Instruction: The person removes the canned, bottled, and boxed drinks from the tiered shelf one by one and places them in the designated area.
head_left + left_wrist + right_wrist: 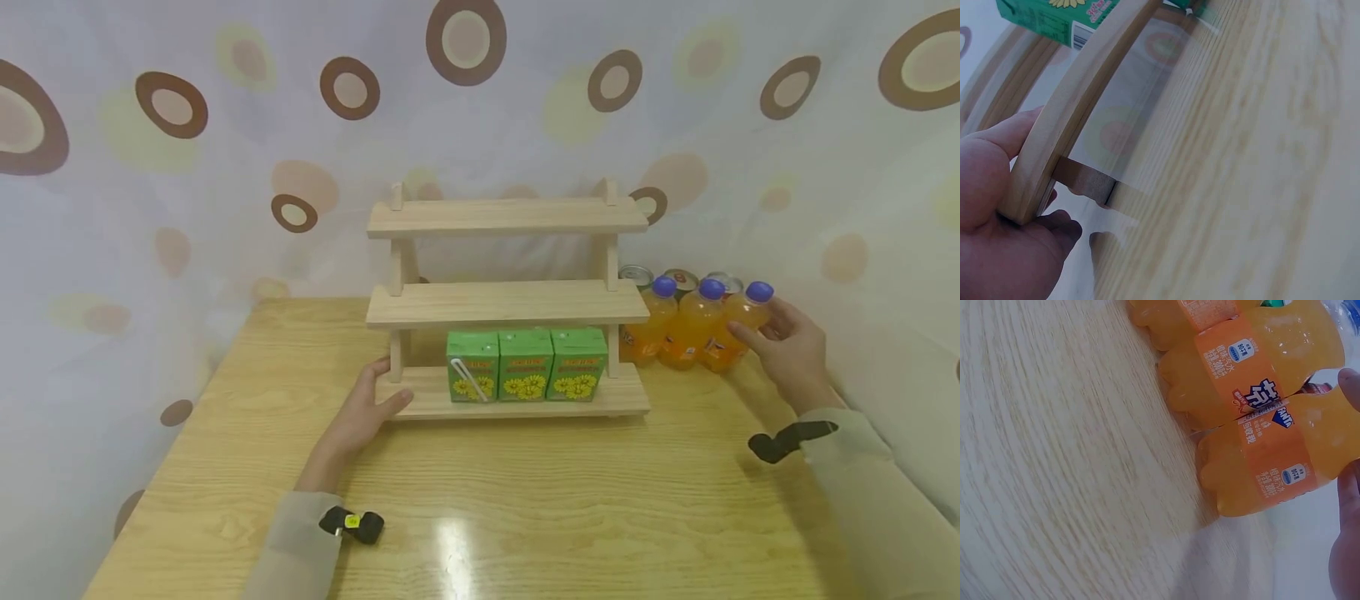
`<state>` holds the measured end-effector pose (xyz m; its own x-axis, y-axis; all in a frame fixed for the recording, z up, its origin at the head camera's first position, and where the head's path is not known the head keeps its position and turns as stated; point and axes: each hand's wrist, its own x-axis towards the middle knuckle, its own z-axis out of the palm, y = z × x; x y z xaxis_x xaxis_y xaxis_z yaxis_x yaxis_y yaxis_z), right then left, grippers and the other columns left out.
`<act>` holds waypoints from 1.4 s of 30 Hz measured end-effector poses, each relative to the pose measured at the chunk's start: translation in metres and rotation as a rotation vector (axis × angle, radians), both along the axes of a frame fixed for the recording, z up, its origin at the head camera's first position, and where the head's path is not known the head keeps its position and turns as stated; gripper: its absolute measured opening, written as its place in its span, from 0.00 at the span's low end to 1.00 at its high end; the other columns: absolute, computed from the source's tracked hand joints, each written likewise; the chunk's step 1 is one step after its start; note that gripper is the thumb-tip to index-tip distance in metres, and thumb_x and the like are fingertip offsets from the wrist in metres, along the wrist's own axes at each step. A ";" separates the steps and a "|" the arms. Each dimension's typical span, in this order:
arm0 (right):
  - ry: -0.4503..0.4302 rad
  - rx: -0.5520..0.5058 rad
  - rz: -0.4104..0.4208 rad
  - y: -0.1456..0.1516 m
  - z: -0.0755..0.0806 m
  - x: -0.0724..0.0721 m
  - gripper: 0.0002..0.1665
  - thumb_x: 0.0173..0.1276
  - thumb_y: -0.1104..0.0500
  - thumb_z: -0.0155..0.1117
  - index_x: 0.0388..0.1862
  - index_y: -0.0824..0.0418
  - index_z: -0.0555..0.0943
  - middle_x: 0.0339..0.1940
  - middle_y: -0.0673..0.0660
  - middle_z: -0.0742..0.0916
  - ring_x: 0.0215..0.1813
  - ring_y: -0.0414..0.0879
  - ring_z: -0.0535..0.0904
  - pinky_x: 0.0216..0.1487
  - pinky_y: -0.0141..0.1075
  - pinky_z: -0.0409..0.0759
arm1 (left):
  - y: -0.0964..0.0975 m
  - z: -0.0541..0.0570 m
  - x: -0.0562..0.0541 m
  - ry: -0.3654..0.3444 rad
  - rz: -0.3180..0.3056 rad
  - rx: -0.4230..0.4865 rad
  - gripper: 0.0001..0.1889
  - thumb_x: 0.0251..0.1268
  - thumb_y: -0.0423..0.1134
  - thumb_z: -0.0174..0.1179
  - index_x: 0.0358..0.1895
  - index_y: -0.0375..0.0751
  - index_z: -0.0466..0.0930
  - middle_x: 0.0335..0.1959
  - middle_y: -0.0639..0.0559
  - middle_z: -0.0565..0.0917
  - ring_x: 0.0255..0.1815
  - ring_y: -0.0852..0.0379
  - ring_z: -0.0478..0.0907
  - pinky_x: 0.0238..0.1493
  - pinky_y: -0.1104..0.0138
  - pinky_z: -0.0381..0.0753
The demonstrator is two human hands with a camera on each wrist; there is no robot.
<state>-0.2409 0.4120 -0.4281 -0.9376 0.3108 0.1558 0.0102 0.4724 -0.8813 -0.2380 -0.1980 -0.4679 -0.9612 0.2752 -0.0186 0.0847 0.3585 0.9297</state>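
Observation:
A three-tier wooden display rack stands on the table. My left hand grips the left end of its lowest board, thumb on top and fingers underneath, as the left wrist view shows. Three green drink cartons stand side by side on that board, the left one with a white straw on its front. Right of the rack, three orange soda bottles with blue caps stand in a row. My right hand holds the rightmost soda bottle near its shoulder, between thumb and fingers; the bottle is upright against its neighbour.
Behind the bottles show the tops of three cans. The rack's upper board and middle board carry nothing. A patterned cloth hangs close behind the rack and along both sides of the wooden table.

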 end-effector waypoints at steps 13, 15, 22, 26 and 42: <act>0.060 -0.074 -0.052 0.004 0.002 0.019 0.45 0.68 0.53 0.68 0.79 0.57 0.58 0.77 0.57 0.64 0.74 0.45 0.63 0.60 0.20 0.68 | 0.011 0.039 0.018 -0.048 -0.022 -0.009 0.34 0.75 0.40 0.55 0.76 0.36 0.50 0.78 0.37 0.50 0.79 0.40 0.40 0.74 0.42 0.41; 0.092 -0.122 -0.057 0.004 0.003 0.023 0.44 0.67 0.56 0.69 0.78 0.57 0.61 0.76 0.57 0.66 0.73 0.44 0.65 0.59 0.19 0.68 | 0.011 0.035 0.015 -0.042 -0.022 -0.005 0.34 0.75 0.39 0.56 0.76 0.35 0.50 0.78 0.37 0.50 0.79 0.40 0.40 0.74 0.41 0.41; 0.212 -0.311 -0.039 0.000 0.007 0.039 0.40 0.63 0.63 0.72 0.73 0.57 0.69 0.71 0.52 0.74 0.70 0.42 0.70 0.55 0.18 0.70 | 0.005 0.002 -0.002 -0.020 -0.014 0.001 0.36 0.73 0.45 0.58 0.76 0.42 0.50 0.78 0.41 0.50 0.79 0.43 0.40 0.74 0.42 0.40; 0.250 -0.352 -0.035 -0.004 0.009 0.047 0.39 0.62 0.65 0.73 0.72 0.58 0.71 0.69 0.51 0.76 0.67 0.39 0.72 0.54 0.17 0.71 | 0.003 0.000 -0.001 -0.004 -0.015 0.006 0.36 0.73 0.48 0.58 0.76 0.42 0.51 0.78 0.42 0.51 0.79 0.42 0.40 0.74 0.41 0.41; 0.310 -0.442 0.057 -0.028 0.018 0.069 0.36 0.61 0.69 0.72 0.69 0.63 0.73 0.61 0.48 0.82 0.61 0.38 0.76 0.55 0.19 0.72 | 0.001 -0.001 0.000 0.002 -0.012 0.004 0.36 0.73 0.48 0.58 0.76 0.42 0.52 0.78 0.42 0.50 0.79 0.42 0.40 0.74 0.41 0.42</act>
<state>-0.1720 0.3838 -0.4098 -0.8857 0.3597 0.2936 -0.2966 0.0481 -0.9538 -0.2380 -0.1970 -0.4686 -0.9579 0.2866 -0.0152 0.0909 0.3533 0.9311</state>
